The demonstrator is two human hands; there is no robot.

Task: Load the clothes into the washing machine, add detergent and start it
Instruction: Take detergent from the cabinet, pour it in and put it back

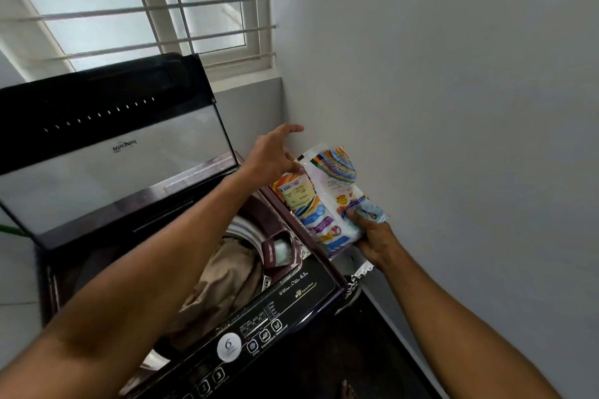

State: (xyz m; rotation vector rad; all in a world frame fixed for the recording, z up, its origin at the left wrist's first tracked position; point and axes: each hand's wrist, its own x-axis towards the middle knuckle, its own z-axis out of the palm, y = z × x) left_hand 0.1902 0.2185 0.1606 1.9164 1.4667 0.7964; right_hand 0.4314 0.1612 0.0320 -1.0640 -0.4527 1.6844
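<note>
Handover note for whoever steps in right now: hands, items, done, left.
Right hand: holds the detergent packet by its lower end, over the machine's right edge by the wall.
Left hand: open, fingers spread at the packet's top, no grip on it.
Washing machine: lid raised; beige clothes are in the drum.
Detergent tray: holds something pale, possibly powder; can't confirm.
Done: clothes loaded.
Left: confirm detergent is dosed, set the packet aside, close the lid, start from the control panel.
</note>
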